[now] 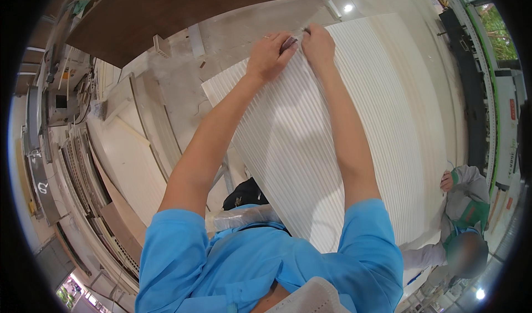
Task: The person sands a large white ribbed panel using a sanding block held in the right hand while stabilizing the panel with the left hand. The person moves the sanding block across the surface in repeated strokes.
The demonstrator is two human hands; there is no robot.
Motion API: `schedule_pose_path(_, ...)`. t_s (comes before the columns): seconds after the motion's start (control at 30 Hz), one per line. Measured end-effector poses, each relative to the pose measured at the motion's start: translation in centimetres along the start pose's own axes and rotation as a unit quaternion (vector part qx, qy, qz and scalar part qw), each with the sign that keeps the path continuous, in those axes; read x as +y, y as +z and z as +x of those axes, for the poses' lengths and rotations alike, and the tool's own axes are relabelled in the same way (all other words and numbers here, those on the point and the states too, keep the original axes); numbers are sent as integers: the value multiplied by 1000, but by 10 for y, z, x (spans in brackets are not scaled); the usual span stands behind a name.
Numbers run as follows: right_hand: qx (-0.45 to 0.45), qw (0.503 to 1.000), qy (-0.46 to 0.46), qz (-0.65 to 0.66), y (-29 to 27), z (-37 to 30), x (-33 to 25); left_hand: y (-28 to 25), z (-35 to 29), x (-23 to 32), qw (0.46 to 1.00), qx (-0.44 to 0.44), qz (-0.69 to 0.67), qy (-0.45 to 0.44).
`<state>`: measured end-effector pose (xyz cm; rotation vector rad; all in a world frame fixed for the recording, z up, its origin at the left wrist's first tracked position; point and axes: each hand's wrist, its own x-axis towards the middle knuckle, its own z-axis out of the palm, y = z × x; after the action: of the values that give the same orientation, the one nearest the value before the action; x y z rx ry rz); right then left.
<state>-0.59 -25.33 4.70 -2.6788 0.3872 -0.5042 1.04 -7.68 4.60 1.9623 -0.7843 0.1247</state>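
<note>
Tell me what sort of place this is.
Probably a woodworking or panel workshop: a large ribbed white panel, boards piled at left, and what looks like long green-edged machinery at right.

From the head, one wide view looks down both arms to a nearby ribbed panel — rim details uncertain.

- Ribbed panel: off-white is noted, patterned with fine parallel stripes; a beige cast is seen toward the right.
- Small held block: dark purplish brown is observed.
- Large board: dark brown is recorded.
- Shirt: plain bright blue is noted.
- Co-worker's sleeve: grey is seen, finished with a green cuff.
</note>
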Motion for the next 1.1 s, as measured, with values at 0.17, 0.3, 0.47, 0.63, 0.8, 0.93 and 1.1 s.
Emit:
schedule_pose_path(0.17, 2, 999, 10, -33, -9, -33, 18, -6, -4, -3, 997, -45, -31, -52)
schedule_pose_path(0.3, 19, 998, 19, -55, -78, -159, 49, -6, -7, -4, 995, -40, -55, -67)
schedule_pose_path(0.47, -3, 997, 59, -42, -81, -149, 47, -6, -5, 2, 995, -38, -61, -67)
schedule_pose_path(0.63, 17, 998, 10, -56, -16, -56, 22, -8, -9, 2, 998, -47, 16, -42)
schedule_pose_path(0.8, 19, 995, 35, -88, -68, -165, 51, -4, -14, -8, 997, -33, -26, -71)
schedule_pose_path(0.93, 78, 994, 46, -64, -152, -294, 75, -3, -21, 7, 1000, 6, 27, -2)
schedule_pose_path(1.1, 75, 924, 334, 169, -194, -335, 61, 44, -119, 111, 984, -106, -130, -54)
